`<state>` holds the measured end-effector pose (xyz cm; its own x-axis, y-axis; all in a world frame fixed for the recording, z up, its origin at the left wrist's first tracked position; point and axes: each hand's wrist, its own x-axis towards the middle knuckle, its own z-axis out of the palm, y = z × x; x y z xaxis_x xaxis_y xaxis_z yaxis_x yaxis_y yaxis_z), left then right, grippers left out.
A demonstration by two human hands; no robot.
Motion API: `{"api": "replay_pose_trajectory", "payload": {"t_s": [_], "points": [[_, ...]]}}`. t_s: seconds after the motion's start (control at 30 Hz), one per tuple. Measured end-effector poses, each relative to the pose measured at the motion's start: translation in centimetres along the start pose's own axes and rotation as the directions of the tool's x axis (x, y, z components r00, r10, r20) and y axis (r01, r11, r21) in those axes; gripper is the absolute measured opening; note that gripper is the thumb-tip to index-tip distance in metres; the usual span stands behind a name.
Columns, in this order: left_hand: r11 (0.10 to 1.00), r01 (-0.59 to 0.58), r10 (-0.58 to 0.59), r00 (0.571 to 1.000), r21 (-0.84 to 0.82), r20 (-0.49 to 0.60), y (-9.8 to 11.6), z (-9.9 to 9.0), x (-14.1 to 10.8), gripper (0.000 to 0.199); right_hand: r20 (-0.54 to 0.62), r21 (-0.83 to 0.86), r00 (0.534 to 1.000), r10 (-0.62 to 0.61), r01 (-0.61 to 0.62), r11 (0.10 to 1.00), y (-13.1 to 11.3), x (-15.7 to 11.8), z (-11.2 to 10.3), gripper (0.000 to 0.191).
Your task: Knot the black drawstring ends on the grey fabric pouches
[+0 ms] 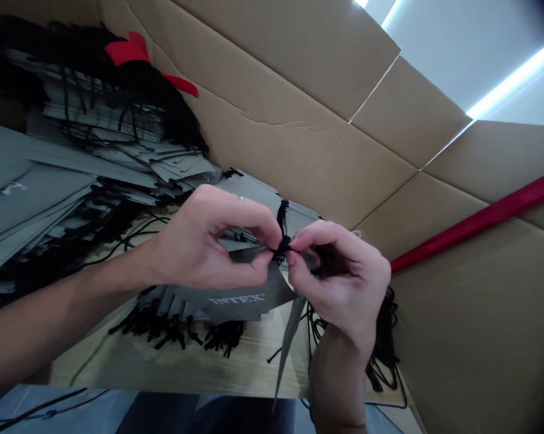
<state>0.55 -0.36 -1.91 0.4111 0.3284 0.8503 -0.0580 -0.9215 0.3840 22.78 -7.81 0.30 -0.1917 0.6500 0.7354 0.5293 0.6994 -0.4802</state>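
Note:
My left hand (pixel 203 241) and my right hand (pixel 344 280) meet at the middle of the view, each with thumb and forefinger pinched. Between their fingertips is a bunched black cord (pixel 281 246), which looks like the drawstring of a grey bag (pixel 291 331). The bag hangs below the fingers, its thin edge turned toward me. Just beneath my hands lies a stack of grey drawstring bags (pixel 240 304), the top one printed INTEX. Black cord ends stick out along the stack's near side. Whether the cord is knotted cannot be made out.
More grey bags (pixel 50 181) with black cords are piled on the left, with a red strip (pixel 127 53) on the rear heap. Loose black cords (pixel 384 349) lie at the right of the wooden table (pixel 185 371). Cardboard walls (pixel 262 90) and a red band (pixel 470 223) stand behind.

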Motion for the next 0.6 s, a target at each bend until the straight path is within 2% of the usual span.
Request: {"api": "replay_pose_trajectory", "payload": {"t_s": [0.07,0.17,0.23,0.33,0.5,0.6], "points": [[0.992,0.051,-0.054,0.998,-0.118,-0.029,0.1,0.0,0.4,0.009,-0.033,-0.003,0.999,-0.016,0.016,1.000,0.1,0.1,0.1,0.022],[0.929,0.261,-0.237,0.964,-0.261,0.121,0.1,0.1,0.9,0.013,-0.102,-0.054,0.993,-0.065,0.060,0.997,0.2,0.2,0.2,0.020],[0.909,0.333,-0.283,0.935,-0.251,0.214,0.0,0.0,1.0,0.013,-0.124,-0.112,0.986,-0.107,0.093,0.989,0.3,0.3,0.2,0.021],[0.946,0.284,-0.253,0.948,-0.155,0.192,-0.2,-0.3,1.0,0.018,-0.091,-0.136,0.991,-0.100,0.087,0.987,0.4,0.3,-0.1,0.020],[0.991,0.071,-0.086,0.988,0.111,0.128,0.4,-0.6,0.8,0.019,0.000,0.071,0.999,0.052,-0.052,0.996,0.4,0.1,-0.9,0.030],[0.987,0.019,-0.040,0.991,0.159,0.125,0.6,-0.4,0.6,0.019,0.046,0.083,0.996,0.081,-0.085,0.993,0.4,0.2,-1.3,0.021]]}}
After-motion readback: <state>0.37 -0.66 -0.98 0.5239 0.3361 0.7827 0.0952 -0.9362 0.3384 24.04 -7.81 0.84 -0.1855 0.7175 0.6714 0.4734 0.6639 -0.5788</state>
